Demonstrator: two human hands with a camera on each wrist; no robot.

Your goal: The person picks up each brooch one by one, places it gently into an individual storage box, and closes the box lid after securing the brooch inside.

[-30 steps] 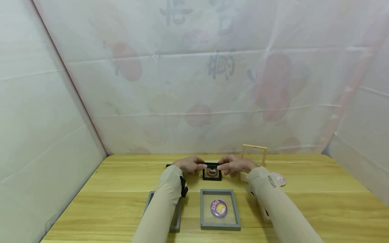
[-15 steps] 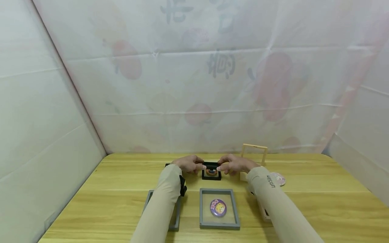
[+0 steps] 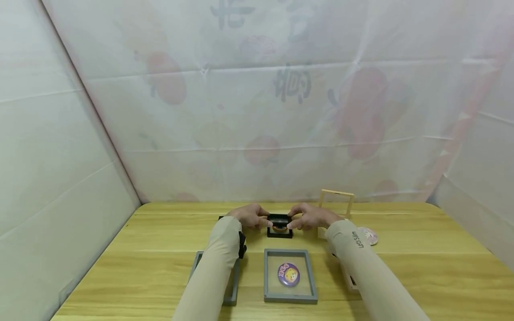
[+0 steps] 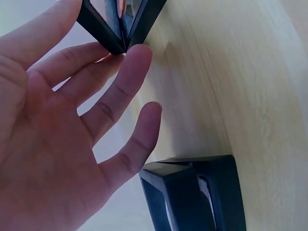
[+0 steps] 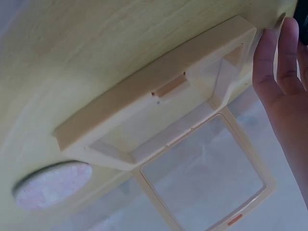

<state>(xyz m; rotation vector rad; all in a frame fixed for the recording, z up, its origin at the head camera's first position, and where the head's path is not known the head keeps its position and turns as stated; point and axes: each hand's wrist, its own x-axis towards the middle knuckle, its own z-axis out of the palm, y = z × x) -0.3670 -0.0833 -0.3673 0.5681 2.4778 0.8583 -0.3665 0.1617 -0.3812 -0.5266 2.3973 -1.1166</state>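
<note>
A small black hinged display frame (image 3: 279, 236) sits toward the back of the table, its lid (image 3: 279, 218) tilted partway over the base. Inside it, a strip of an orange round badge (image 3: 280, 229) shows below the lid. My left hand (image 3: 251, 217) pinches the lid's left side; in the left wrist view the two halves form a V at the fingertips. On the opposite side my right hand (image 3: 310, 217) holds the lid between thumb and fingers. Only a dark corner of the frame (image 5: 302, 21) reaches the right wrist view.
Nearer me lies a grey frame (image 3: 291, 299) with a purple bear badge (image 3: 288, 274). Another grey frame (image 3: 230, 299) is partly under my left sleeve. A second black frame (image 4: 207, 192) stands beside my left hand. To the right are an open cream frame (image 5: 159, 98) and a pink badge (image 5: 53, 185).
The black frame's lid has swung down toward me, with both hands on it, and covers more of the orange badge. The other things have stayed put.
</note>
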